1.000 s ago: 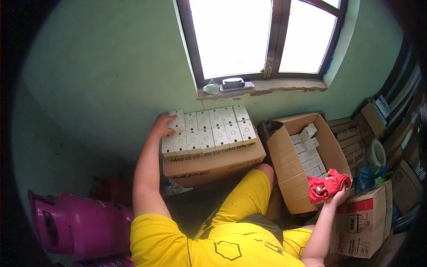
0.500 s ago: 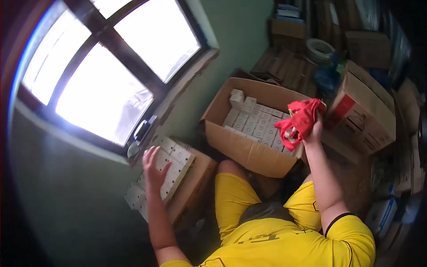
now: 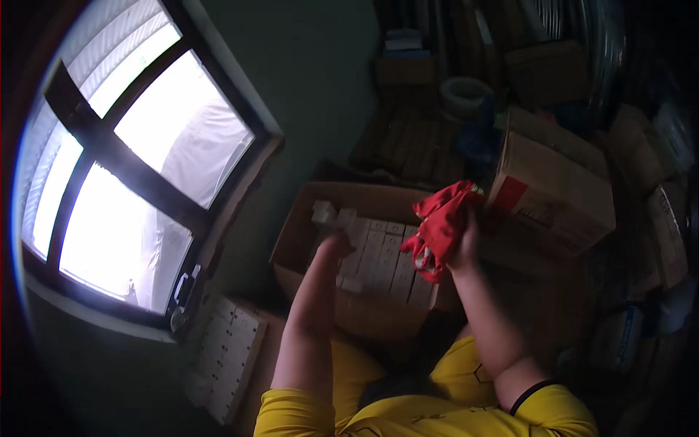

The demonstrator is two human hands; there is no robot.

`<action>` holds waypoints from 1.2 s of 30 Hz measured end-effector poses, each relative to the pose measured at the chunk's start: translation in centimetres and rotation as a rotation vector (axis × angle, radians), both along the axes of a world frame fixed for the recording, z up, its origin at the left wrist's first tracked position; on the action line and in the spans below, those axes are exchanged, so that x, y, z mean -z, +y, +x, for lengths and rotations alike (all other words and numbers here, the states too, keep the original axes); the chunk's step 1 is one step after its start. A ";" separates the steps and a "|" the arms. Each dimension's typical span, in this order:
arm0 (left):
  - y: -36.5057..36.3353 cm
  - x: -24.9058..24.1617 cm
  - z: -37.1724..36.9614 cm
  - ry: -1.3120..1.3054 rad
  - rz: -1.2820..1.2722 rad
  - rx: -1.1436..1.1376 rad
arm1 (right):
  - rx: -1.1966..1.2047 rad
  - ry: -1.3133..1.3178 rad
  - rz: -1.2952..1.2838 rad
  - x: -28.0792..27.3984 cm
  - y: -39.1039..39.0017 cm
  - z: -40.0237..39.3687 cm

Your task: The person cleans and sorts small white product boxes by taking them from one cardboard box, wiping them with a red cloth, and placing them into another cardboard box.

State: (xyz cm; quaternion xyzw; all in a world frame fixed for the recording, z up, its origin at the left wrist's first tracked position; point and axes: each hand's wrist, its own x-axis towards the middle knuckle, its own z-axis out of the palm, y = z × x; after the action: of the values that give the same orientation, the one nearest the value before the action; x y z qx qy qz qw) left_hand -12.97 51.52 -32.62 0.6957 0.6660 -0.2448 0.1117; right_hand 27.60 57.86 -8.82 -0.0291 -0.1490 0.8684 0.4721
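A large open cardboard box holds rows of small white boxes. Over its left part is my left hand, beside a couple of small boxes that stand above the rest; its fingers are blurred and dark, so whether they grip anything does not show. My right hand is closed on a bunched red cloth, held up above the right end of the open box.
White panels with dark dots lie on a carton at the lower left, under a bright window. A taller carton with a red patch stands at the right. Behind are a white ring-shaped roll and stacked cardboard.
My left hand has moved right, from above the dotted panels to inside the open box. My right hand still holds the red cloth. The view has shifted and turned darker.
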 end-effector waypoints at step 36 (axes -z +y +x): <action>-12.7 -26.8 32.5 -2.372 0.723 -1.074 | 0.197 -0.589 0.107 5.3 -5.8 -3.1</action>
State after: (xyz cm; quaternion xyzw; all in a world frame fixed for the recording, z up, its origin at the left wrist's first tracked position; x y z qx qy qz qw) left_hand 19.49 38.85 -5.85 0.1320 0.3831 0.7599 0.5083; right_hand 24.49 52.01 -14.10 -0.2688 -0.3214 0.7635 0.4914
